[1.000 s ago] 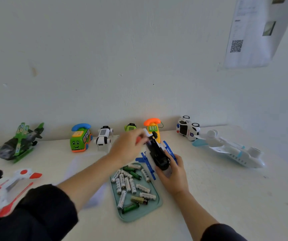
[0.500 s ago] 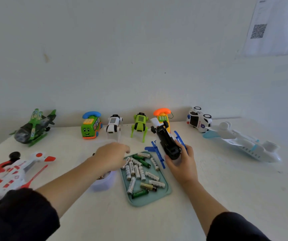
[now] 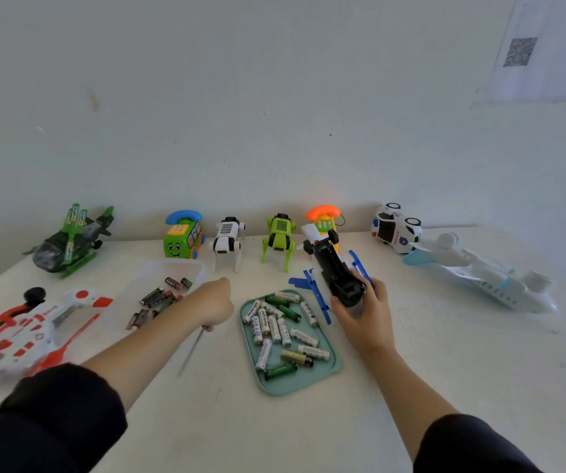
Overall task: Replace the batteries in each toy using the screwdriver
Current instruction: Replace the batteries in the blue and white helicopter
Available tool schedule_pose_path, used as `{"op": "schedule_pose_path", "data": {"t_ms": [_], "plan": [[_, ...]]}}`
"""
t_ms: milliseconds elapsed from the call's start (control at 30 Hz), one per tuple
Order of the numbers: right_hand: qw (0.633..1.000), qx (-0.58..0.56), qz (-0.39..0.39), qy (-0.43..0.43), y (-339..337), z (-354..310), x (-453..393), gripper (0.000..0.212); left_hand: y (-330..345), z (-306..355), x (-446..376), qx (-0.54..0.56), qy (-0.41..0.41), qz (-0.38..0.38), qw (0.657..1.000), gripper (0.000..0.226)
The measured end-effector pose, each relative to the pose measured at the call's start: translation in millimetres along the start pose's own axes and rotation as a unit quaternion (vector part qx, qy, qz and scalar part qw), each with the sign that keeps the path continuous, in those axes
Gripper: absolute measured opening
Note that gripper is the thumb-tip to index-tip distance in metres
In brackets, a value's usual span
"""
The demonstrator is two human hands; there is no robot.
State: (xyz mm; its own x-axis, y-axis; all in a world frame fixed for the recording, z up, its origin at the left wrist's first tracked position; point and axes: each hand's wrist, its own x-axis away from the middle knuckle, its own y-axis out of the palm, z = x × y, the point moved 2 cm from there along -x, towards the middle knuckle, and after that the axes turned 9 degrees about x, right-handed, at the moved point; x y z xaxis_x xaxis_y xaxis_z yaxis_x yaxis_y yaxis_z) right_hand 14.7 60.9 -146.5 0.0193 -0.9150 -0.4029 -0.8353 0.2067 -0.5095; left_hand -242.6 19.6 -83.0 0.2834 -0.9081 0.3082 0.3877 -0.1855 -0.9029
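The blue-and-white toy helicopter [image 3: 334,273] is held belly-up at the far right corner of the green tray [image 3: 329,370], its nose clasped in the right hand [image 3: 365,315]; being hollow plastic, it is judged light and stiff, its thin blue skids fragile, so the body is the place to be gripped; the screwdriver [image 3: 193,349] is clenched in the left hand [image 3: 213,303], its shaft slanting toward the bench [image 3: 445,370]; the shaft is judged slippery, the handle the surer grip.

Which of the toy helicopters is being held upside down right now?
The blue and white helicopter, gripped belly-up by the right hand beside the battery tray. The green helicopter and red helicopter rest untouched on the table.
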Motion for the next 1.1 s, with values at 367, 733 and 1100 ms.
{"op": "schedule_pose_path", "data": {"t_ms": [367, 733, 1100], "plan": [[1.0, -0.016, 0.02, 0.016, -1.2, -1.0, -0.7, 0.057, 19.7, 39.9, 13.6, -0.017, 0.261, 0.08, 0.962, 0.012], [1.0, -0.011, 0.016, 0.02, -1.3, 1.9, -3.2, 0.057, 35.7, 59.8, 56.8, -0.118, 0.338, -0.084, 0.93, 0.008], [1.0, -0.009, 0.02, 0.01, 0.0, 3.4, -2.8, 0.058, 34.1, 58.7, 55.7, -0.145, 0.285, -0.11, 0.941, 0.018]]}}
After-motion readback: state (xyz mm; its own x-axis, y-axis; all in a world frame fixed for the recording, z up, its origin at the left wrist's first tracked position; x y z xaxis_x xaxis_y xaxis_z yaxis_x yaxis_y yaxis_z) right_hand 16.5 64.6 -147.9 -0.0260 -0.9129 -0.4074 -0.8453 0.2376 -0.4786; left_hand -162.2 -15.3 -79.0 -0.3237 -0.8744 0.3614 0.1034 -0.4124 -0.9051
